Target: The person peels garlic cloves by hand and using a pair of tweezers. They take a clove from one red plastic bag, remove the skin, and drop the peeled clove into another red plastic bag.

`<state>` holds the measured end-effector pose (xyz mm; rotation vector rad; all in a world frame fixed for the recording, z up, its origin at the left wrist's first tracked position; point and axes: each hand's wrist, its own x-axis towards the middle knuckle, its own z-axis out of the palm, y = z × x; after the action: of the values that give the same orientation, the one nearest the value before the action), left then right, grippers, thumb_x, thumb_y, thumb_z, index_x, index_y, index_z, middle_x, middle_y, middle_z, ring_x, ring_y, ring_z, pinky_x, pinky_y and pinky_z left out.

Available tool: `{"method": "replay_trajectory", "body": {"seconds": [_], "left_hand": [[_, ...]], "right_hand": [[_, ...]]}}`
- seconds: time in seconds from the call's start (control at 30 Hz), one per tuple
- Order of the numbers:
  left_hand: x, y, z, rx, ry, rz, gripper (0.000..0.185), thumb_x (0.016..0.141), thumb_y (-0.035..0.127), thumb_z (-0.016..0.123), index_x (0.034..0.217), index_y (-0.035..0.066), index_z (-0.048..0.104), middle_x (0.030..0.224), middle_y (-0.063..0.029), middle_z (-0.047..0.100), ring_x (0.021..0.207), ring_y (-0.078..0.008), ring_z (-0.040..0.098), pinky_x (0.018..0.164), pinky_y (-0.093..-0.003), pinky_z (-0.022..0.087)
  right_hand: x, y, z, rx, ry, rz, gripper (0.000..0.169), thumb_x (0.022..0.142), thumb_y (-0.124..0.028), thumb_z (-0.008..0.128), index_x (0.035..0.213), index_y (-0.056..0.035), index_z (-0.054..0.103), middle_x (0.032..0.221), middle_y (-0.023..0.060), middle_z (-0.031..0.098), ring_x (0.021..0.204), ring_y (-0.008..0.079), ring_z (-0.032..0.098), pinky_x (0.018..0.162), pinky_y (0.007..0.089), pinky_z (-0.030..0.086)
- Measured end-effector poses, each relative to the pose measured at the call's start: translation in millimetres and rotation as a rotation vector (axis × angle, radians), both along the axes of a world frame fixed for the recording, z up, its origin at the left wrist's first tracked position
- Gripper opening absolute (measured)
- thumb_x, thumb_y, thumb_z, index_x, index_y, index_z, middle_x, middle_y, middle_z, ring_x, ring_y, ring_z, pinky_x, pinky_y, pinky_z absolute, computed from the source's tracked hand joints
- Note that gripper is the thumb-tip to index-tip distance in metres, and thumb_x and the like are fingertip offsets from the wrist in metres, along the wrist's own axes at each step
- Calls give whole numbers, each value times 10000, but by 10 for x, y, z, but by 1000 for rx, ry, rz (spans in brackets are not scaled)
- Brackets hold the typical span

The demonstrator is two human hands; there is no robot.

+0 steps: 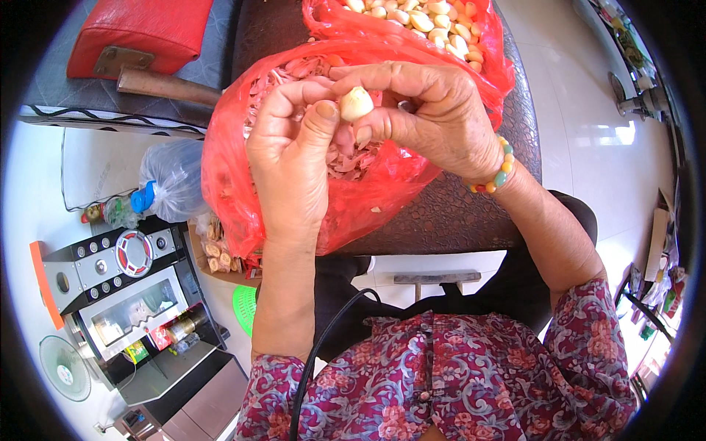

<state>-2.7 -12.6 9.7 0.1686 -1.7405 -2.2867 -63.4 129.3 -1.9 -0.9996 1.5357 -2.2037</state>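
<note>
A pale garlic clove (356, 105) with a pointed top is held up between the fingertips of both hands. My left hand (292, 143) pinches its left side with thumb and bent forefinger. From the right, my right hand (424, 107) has its forefinger at the top and its thumb low beside the clove. Directly beneath lies an open red plastic bag (226, 165) with papery garlic skins (347, 162) in it. Beyond the hands, a second red bag (353, 25) holds many peeled garlic cloves (422, 22).
Both bags rest on a brown textured leather-like surface (469, 220). A red padded block (143, 36) and a wooden armrest (165, 85) are at upper left. Left are a clear plastic bag (174, 176), a cardboard box (199, 251), a green plastic basket (242, 308) and a black cabinet (193, 366).
</note>
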Motion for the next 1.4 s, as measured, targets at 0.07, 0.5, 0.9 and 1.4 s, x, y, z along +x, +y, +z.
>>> {"method": "replay_trajectory", "body": {"seconds": [0.07, 0.5, 0.9, 1.4], "left_hand": [[1, 15, -11, -187, 27, 112, 90, 805, 38, 611, 871, 8, 557, 834, -37, 570, 665, -67, 521, 591, -189, 448], [8, 76, 11, -503, 182, 148, 87, 779, -60, 593, 848, -9, 581, 858, -28, 573, 658, -46, 511, 541, -176, 429], [-34, -6, -48, -662, 200, 144, 97, 733, -83, 594, 800, -13, 585, 819, -67, 602, 678, -93, 554, 586, -202, 445], [-81, 28, -114, -849, 296, 269, 112, 717, -98, 523, 751, 7, 500, 739, -67, 574, 631, -134, 538, 589, -250, 452]], "right_hand": [[-3, 16, -2, 68, 33, -69, 267, 758, -64, 659, 1016, -20, 609, 875, 19, 626, 727, 47, 581, 629, 178, 494], [-31, 45, 36, 338, 330, -322, 248, 696, -93, 699, 931, -48, 635, 738, 76, 627, 638, 111, 596, 589, 237, 491], [-56, 34, -57, 371, 503, -402, 293, 661, -47, 705, 946, -78, 643, 749, 23, 589, 583, 88, 509, 498, 211, 407], [-7, -27, -100, 246, 18, -192, 259, 694, -83, 713, 936, -31, 636, 748, 46, 635, 688, 63, 576, 602, 229, 479]]}}
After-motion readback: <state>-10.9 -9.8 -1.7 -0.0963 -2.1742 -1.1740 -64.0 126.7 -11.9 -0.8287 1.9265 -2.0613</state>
